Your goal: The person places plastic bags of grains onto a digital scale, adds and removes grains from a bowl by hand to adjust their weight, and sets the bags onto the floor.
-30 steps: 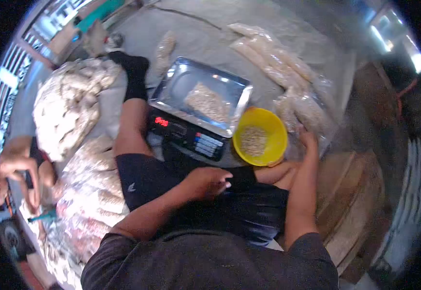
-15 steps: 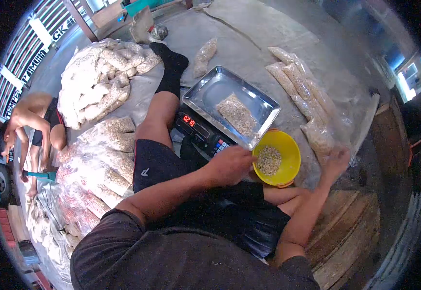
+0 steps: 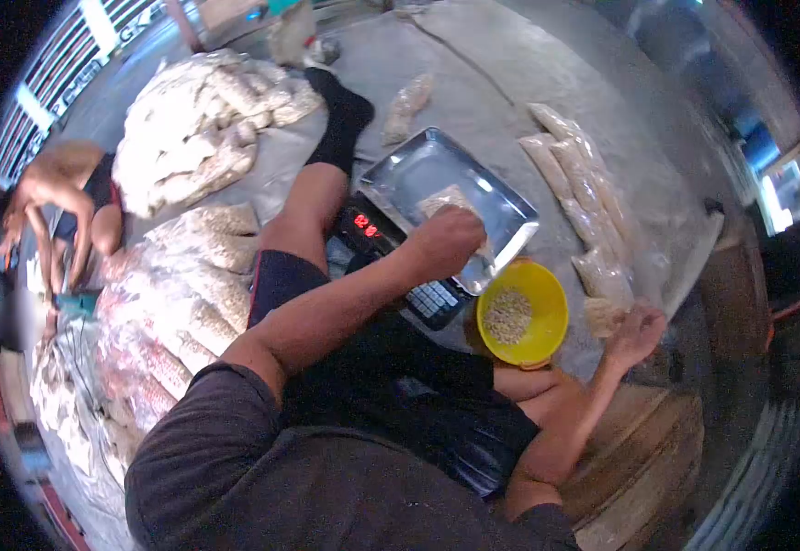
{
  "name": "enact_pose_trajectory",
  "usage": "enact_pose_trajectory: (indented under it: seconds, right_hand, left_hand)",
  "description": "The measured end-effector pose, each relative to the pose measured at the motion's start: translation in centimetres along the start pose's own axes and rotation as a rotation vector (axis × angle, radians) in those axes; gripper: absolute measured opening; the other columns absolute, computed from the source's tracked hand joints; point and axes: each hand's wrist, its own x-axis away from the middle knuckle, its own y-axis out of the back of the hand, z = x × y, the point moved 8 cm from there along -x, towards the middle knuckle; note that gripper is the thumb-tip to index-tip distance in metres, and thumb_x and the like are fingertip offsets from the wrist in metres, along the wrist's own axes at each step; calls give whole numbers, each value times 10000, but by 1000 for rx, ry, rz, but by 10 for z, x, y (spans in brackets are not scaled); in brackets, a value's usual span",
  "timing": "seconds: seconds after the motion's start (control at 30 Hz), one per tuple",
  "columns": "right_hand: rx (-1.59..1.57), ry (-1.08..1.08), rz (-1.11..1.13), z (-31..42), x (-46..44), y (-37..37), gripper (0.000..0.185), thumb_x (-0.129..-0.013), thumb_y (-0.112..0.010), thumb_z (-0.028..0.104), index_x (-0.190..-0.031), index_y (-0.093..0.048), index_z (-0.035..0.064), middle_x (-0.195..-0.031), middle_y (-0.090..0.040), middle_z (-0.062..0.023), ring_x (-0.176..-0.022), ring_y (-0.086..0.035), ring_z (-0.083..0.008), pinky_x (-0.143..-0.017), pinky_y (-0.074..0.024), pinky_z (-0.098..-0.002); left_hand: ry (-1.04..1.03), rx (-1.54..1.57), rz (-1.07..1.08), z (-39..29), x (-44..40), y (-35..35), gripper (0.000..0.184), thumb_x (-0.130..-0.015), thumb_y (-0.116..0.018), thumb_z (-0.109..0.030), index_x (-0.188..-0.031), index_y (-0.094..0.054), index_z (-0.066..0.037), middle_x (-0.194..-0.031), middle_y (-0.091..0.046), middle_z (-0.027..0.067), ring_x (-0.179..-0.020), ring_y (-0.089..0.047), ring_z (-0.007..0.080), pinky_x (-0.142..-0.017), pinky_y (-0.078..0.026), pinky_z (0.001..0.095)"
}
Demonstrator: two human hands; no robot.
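Grain (image 3: 507, 315) in yellow bucket (image 3: 547, 310) — left hand (image 3: 450, 241) over bag (image 3: 443, 198) in tray (image 3: 487, 188) — grip unclear.

Fisheye curve, black corners, washed-out bag pile (image 3: 193, 124), glare on tray (image 3: 492, 197), dim right side

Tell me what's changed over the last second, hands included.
The left hand moved forward and now covers part of the small bag on the metal tray; whether it grips is hidden. The right hand stays by the long bags. The small bag still lies on the tray, and the yellow bucket remains beside the scale.
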Motion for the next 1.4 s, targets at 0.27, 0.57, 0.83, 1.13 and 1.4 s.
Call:
enact_pose_trajectory:
  seconds: [0.27, 0.57, 0.83, 1.13, 1.4]
  right_hand:
    - [-307, 109, 317, 50, 31, -142, 148, -980, -626, 148, -917, -514, 75, -787, -647, -94, -702, -634, -183, -670, -518, -326]
    - [338, 21, 1037, -6, 137, -184, 315, -959, -666, 319, -924, -654, 6, -861, -693, -114, -765, -654, -203, -733, -524, -353]
    - [-48, -288, 823, 52, 79, -113, 344, -984, -629, 379, -999, -665, 37, -863, -686, -79, -720, -635, -151, -665, -512, -284]
    - [880, 6, 1051, -71, 116, -99, 358, -932, -689, 332, -1134, -677, 36, -941, -717, -126, -827, -681, -208, -762, -542, -338]
    - [486, -232, 1115, -83, 123, -135, 408, -884, -707, 266, -1220, -652, 40, -1109, -715, -171, -1027, -692, -295, -900, -532, -400]
  left_hand:
    - [297, 152, -498, 8, 108, 220, 77, -897, -662, -44, -974, -665, -47, -1052, -707, 129, -1029, -681, 287, -908, -526, 367]
    - [1249, 573, -663, 10, 342, 287, 90, -952, -627, -100, -1035, -638, -66, -1023, -681, 75, -957, -656, 172, -828, -536, 313]
    - [1809, 470, -855, 83, 633, 207, 253, -943, -596, -164, -1152, -562, -27, -1054, -606, 101, -916, -611, 232, -846, -545, 426]
    - [871, -158, -268, 37, 276, 143, 441, -861, -737, -203, -1225, -564, -24, -1241, -569, 192, -1209, -513, 385, -1065, -365, 458]
    - [27, 382, 388, -126, 83, -40, 306, -858, -708, -248, -1107, -644, -82, -1020, -654, 157, -999, -636, 342, -850, -509, 461]
